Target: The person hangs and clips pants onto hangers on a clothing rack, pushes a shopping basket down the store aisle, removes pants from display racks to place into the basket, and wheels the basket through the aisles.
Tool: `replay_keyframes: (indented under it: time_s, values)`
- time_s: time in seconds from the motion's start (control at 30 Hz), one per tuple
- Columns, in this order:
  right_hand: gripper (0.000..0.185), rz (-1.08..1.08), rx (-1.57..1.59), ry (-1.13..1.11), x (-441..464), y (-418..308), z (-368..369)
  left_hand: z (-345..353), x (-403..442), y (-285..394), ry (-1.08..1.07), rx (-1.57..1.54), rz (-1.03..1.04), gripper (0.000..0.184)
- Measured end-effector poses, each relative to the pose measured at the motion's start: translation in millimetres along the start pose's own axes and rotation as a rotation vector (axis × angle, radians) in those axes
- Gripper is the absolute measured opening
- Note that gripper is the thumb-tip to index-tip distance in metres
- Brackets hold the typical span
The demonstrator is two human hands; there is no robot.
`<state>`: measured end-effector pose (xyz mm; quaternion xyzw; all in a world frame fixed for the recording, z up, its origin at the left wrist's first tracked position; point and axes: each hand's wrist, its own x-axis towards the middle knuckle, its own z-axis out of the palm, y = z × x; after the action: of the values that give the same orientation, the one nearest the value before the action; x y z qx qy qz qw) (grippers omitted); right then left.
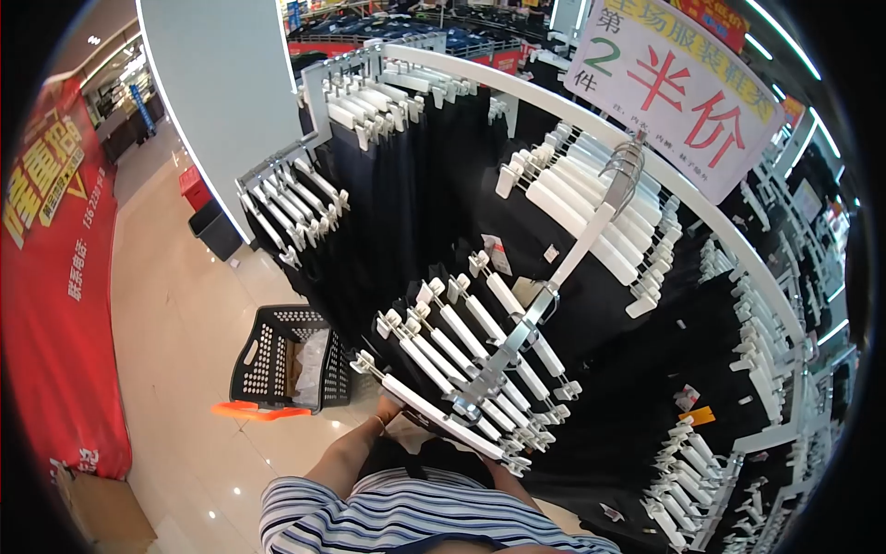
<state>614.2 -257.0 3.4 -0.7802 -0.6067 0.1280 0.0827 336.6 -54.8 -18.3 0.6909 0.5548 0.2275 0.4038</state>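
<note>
My left hand (391, 407) is low in front of me, beside the front pair of black trousers. Its fingers are hidden, so I cannot tell whether it grips the cloth. The trousers hang from a white clip hanger (434, 406), the nearest of several on a sloping metal arm (521, 337). A sliver of my right forearm (510, 482) shows beneath this hanger. The right hand itself is hidden behind the garments.
A black shopping basket (268, 355) with an orange handle stands on the floor to my left, with something in clear plastic inside. White rails (544, 97) with more hanging black trousers (443, 175) curve around ahead and to the right. A sale sign (674, 92) rises above.
</note>
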Motion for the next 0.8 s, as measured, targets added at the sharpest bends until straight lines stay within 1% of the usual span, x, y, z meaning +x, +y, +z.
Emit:
replay_keyframes:
  time_s: [0.07, 0.1, 0.13, 0.17, 0.2, 0.27, 0.3, 0.33, 0.37, 0.4, 0.43, 0.47, 0.5, 0.53, 0.57, 0.6, 0.63, 0.67, 0.7, 0.73, 0.77, 0.8]
  values:
    - [0.051, -0.123, -0.139, 0.048, 0.1, 5.1, 8.7, -18.1, -28.5, 24.6, -0.039, -0.196, -0.215, 0.027]
    - [0.049, -0.196, -0.218, 0.089, -0.6, 8.5, 10.9, -11.6, -35.6, 4.1, 0.119, -0.185, -0.249, 0.027]
    - [0.048, -0.261, -0.3, 0.132, 0.7, 11.6, 16.2, -32.6, -46.2, 17.8, 0.134, -0.077, -0.186, 0.028]
    - [0.046, -0.324, -0.375, 0.172, 2.3, 13.4, 21.5, -55.0, -62.5, 31.0, 0.134, -0.009, -0.202, 0.029]
    - [0.045, -0.387, -0.447, 0.239, 1.6, 16.0, 26.1, -98.7, -78.8, 84.1, 0.137, 0.057, -0.221, 0.03]
    - [0.043, -0.497, -0.569, 0.4, 3.7, 22.6, 39.5, -143.8, -96.6, 57.9, 0.483, 0.413, 0.364, 0.034]
    - [0.042, -0.527, -0.498, 0.524, 8.7, 33.3, 60.8, -172.5, -111.0, 59.4, 0.576, 0.623, 0.262, 0.036]
    - [0.027, -0.555, -0.884, 0.265, 3.0, -6.5, -5.2, -200.6, -125.3, 65.3, 0.657, 0.836, 0.145, 0.04]
    - [0.019, -0.485, -0.719, 0.08, 9.4, 1.4, 20.2, -220.6, -132.2, 62.8, 0.822, 0.809, -0.04, 0.043]
    - [0.021, -0.293, -0.453, -0.063, 17.3, 5.2, 35.7, -238.9, -146.2, 56.7, 0.983, 0.783, -0.23, 0.047]
    - [0.022, -0.247, -0.453, 0.137, 26.9, 4.0, 53.5, -246.8, -159.8, 22.3, 0.891, 0.742, -0.431, 0.051]
    - [0.024, 0.305, 0.358, 0.066, 32.1, -15.8, 45.5, -254.3, -177.8, -16.2, 0.796, 0.695, -0.628, 0.056]
    - [0.029, 0.888, 1.147, -0.039, 31.7, -33.2, 38.6, -261.7, -202.2, -25.8, 0.697, 0.781, -0.518, 0.055]
    - [0.034, 0.962, 1.39, 0.133, 38.9, -22.9, 85.2, -267.2, -218.0, -29.2, 0.593, 0.858, -0.403, 0.054]
    - [0.035, 1.085, 1.26, -0.078, 37.4, -44.4, 66.7, -272.4, -223.8, -37.6, 0.593, 0.884, -0.344, 0.051]
    - [0.031, 1.117, 1.195, -0.217, 37.9, -65.9, 60.7, -276.0, -224.8, -44.2, 0.588, 0.904, -0.28, 0.049]
    - [0.024, 0.94, 1.308, -0.171, 31.4, -96.7, 66.0, -284.5, -224.3, -45.6, 0.546, 0.891, -0.239, 0.048]
    - [0.016, 0.85, 1.446, -0.212, 28.3, -136.5, 64.9, -291.5, -224.2, -47.2, 0.501, 0.874, -0.197, 0.047]
    - [0.023, 0.537, 1.421, -0.474, 25.7, -161.1, 68.1, -297.0, -226.1, -46.6, 0.432, 0.893, -0.205, 0.048]
    - [0.037, 0.424, 1.276, -0.479, 5.7, -229.5, 25.9, -302.0, -228.9, -46.6, 0.367, 0.911, -0.209, 0.049]
    - [0.043, 0.144, 1.219, -0.496, 9.7, -254.5, 61.6, -306.0, -232.0, -46.1, 0.302, 0.882, -0.204, 0.05]
    - [0.045, -0.145, 0.909, -0.359, 1.8, -292.7, 80.2, -310.6, -234.8, -46.0, 0.239, 0.854, -0.196, 0.051]
